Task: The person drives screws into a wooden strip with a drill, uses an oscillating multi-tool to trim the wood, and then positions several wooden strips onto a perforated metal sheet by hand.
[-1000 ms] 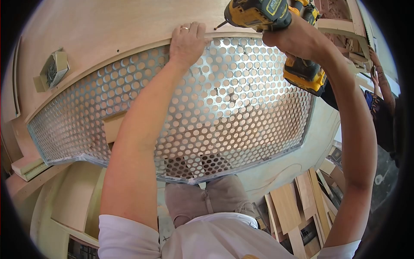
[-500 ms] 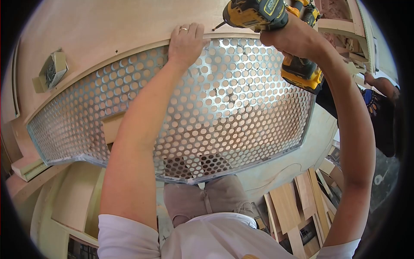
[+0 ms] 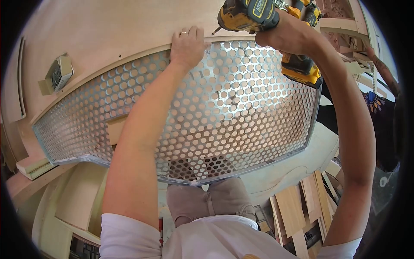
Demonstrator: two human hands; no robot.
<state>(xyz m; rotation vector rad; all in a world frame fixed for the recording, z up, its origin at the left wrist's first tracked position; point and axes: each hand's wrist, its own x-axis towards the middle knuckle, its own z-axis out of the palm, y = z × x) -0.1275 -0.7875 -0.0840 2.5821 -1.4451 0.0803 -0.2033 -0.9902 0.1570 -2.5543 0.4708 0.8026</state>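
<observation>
A large perforated metal sheet (image 3: 241, 93) lies across the middle, its far edge along a curved wooden strip (image 3: 146, 52). My left hand (image 3: 188, 47) rests over the strip and the sheet's edge, fingers stretched forward and thumb out to the right. In my right hand (image 3: 286, 34) is a yellow and black impact driver (image 3: 248, 13), gripped by its handle and tilted so the bit points down and left. The bit's tip stands at the strip, just right of my left thumb. My fingers partly hide the driver's grip.
An opened small box of screws or nails (image 3: 60, 74) sits at left on the plywood (image 3: 120, 21). Another yellow and black power tool (image 3: 311, 15) lies beyond my right hand. Wood offcuts (image 3: 297, 207) pile at lower right. A person in dark clothing (image 3: 384, 125) is at far right.
The driver's body has shifted slightly left and tilted more upright, its tip staying near the same spot. My left hand keeps its place. The other person's arm at right has moved up.
</observation>
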